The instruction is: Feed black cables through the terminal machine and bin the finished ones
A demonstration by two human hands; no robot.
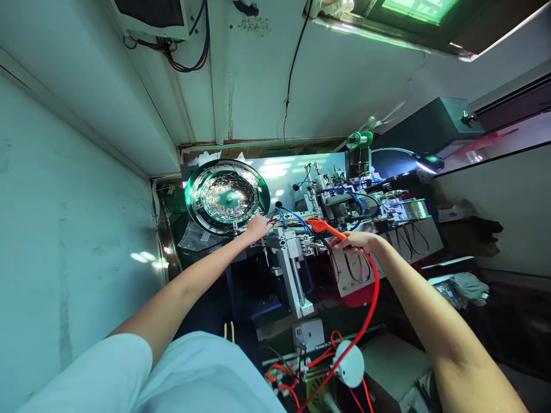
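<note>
My right hand [355, 241] is closed round the handle of an orange air gun [322, 225], its tip pointing left over the machine's rail. A red hose [373, 292] runs from the gun down toward the floor. At the right edge of the round feeder bowl [228, 198], which holds many small shiny metal parts, my left hand [258, 226] has its fingers closed at the track; whatever they hold is too small to name. Blue tubes [297, 215] lie between my two hands on the machine [340, 201].
A grey linear slide [295, 275] juts toward me below the rail. On the right are a wire spool [415, 209] and a lit lamp [428, 163]. A white round canister [349, 364] stands low in front. A wall [77, 229] is close on the left.
</note>
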